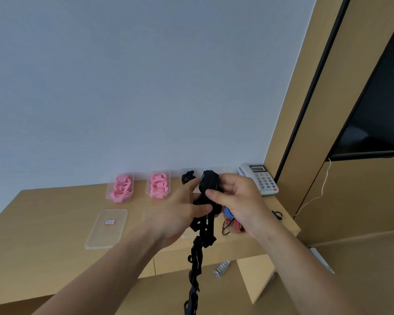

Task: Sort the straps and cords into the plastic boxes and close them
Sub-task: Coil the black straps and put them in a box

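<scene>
Now | left hand (180, 214) and right hand (239, 201) both grip black strap (208, 185) | tail dangles below desk (43, 223)

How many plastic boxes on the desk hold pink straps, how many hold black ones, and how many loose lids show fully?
Boxes with pink straps: 2
Boxes with black straps: 1
Loose lids fully in view: 1
Total: 4

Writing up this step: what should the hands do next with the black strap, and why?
Probably keep winding: the right hand pinches the wound bundle of the black strap, the left hand grips it below, and a long tail hangs past the table edge.
</scene>
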The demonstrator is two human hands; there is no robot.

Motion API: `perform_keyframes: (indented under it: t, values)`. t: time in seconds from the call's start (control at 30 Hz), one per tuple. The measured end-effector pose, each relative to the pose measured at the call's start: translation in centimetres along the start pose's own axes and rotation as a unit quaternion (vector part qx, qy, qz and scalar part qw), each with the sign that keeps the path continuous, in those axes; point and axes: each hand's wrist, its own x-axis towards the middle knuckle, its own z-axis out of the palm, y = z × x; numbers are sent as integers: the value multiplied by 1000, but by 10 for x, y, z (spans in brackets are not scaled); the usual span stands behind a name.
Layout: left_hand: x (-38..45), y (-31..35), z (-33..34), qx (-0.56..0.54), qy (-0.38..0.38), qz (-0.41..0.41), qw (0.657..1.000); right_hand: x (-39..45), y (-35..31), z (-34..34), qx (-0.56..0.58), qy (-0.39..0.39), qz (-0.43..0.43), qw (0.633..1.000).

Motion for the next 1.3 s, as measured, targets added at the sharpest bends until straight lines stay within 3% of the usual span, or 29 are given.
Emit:
perform_keyframes:
  t: [0.23, 0.43, 0.67, 0.9, 1.03, 1.17, 1.23, 1.3]
  values:
    - [-2, -9, 1, 40, 30, -42, 998, 2, -4, 1, 55, 61, -67, 994]
    - [0, -16, 6, -68, 83, -76, 991, 5, -3, 1, 75, 95, -105, 987]
    - [0, -11, 9, -173, 20, -148, 974, 5, 6, 5, -119, 120, -223, 960]
    - [7, -4, 2, -343, -69, -99, 931, 6, 21, 4, -233, 101, -343, 904]
    - [9, -5, -2, -331, -54, -91, 938, 5, 14, 1, -249, 20, -306, 919]
    - [10, -4, -7, -338, -30, -74, 938, -1, 10, -7, -225, -124, -191, 947]
    - [8, -2, -6, -315, -48, -66, 945, -4, 9, -7, -162, -100, -171, 967]
    - [7, -1, -2, -290, -56, -61, 954, -5, 9, -2, -119, 11, -188, 975]
